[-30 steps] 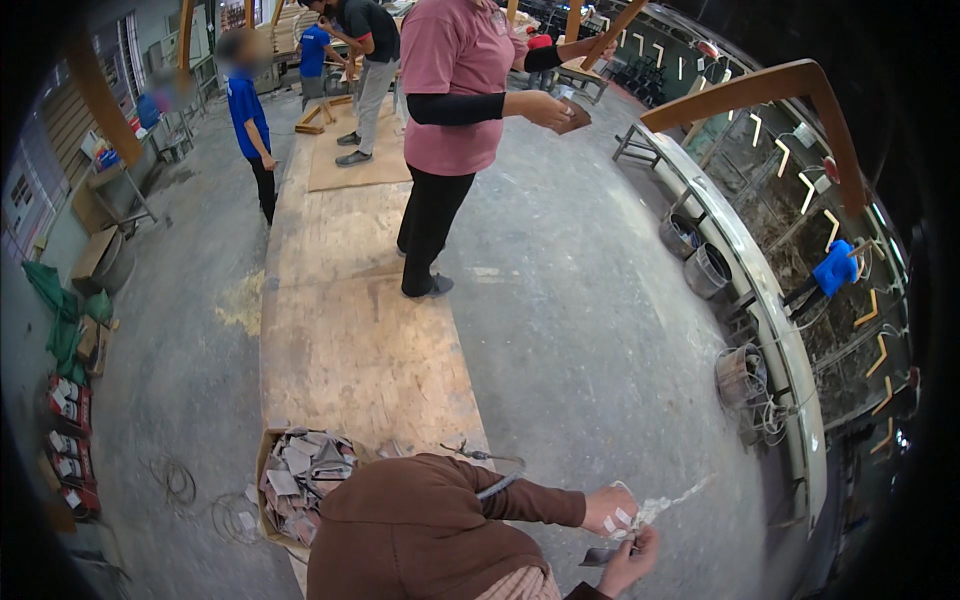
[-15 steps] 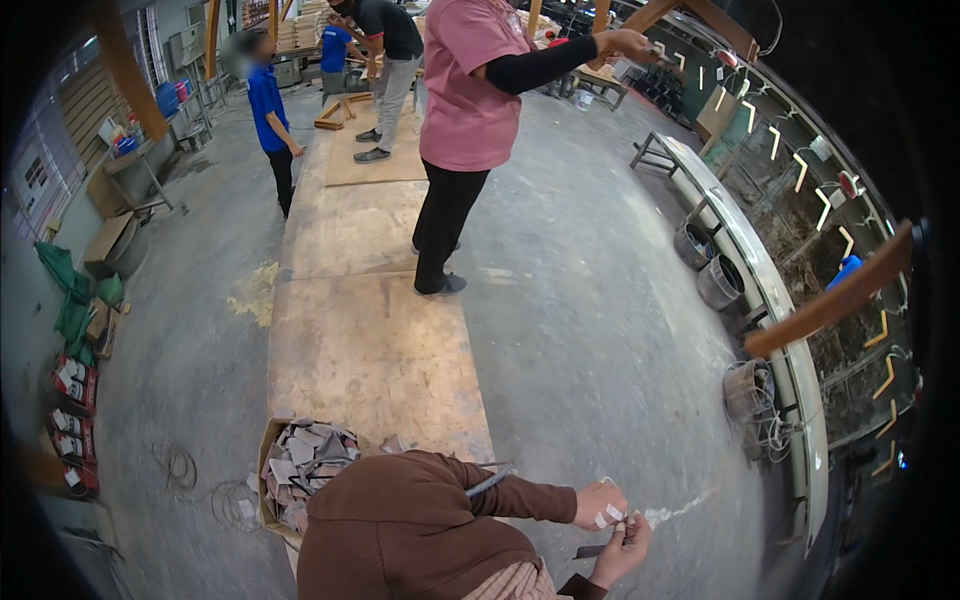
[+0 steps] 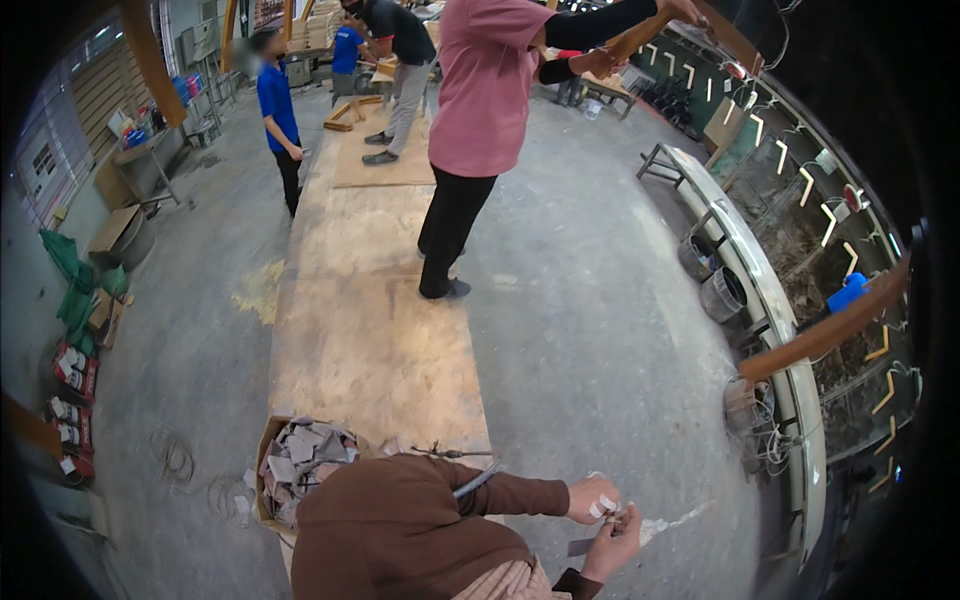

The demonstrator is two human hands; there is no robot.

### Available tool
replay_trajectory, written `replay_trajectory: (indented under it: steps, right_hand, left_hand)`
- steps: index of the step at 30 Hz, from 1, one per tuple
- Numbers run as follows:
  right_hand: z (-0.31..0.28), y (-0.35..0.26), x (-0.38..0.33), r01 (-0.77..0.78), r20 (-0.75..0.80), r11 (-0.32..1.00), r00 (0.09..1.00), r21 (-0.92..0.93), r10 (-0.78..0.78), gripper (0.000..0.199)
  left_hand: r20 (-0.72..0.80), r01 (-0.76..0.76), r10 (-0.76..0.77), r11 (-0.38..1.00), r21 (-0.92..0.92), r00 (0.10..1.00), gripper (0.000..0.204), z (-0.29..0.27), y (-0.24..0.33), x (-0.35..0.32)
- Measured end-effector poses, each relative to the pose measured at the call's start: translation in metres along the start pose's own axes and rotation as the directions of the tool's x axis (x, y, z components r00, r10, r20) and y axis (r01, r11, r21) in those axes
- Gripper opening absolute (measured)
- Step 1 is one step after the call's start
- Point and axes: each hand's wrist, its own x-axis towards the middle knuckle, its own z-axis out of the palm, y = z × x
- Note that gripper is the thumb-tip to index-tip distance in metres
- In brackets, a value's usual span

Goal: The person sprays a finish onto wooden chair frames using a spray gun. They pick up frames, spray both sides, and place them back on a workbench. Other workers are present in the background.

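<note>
Hands close together above floor [image 3: 620, 400], your left hand [image 3: 592, 497] and right hand [image 3: 612, 541] both pinching 1 white strip [image 3: 668, 521], scrap box [image 3: 300, 462] behind.

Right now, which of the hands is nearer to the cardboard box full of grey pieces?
Left. The left hand is far to the right of the cardboard box, apart from it. The right hand is close beside the left, slightly farther right and lower in the picture.

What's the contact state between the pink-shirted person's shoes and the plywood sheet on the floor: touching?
Touching. The head view shows the person in the pink shirt standing with the shoes planted flat on the plywood sheet, near its right edge.
</note>
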Motion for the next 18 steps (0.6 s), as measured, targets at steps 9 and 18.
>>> replay_trajectory:
  steps: [9,18]
  right_hand:
    - [0.013,0.008,0.010,-0.071,-0.139,0.974,0.985,0.217,0.103,0.034]
    - [-0.022,0.045,0.028,-0.249,-0.158,0.842,0.919,0.478,0.362,0.056]
  left_hand:
    - [-0.082,0.006,-0.014,0.996,-0.094,0.997,0.011,-0.005,0.010,-0.003]
    - [-0.449,-0.191,0.116,0.973,-0.126,0.886,0.012,0.016,-0.008,0.006]
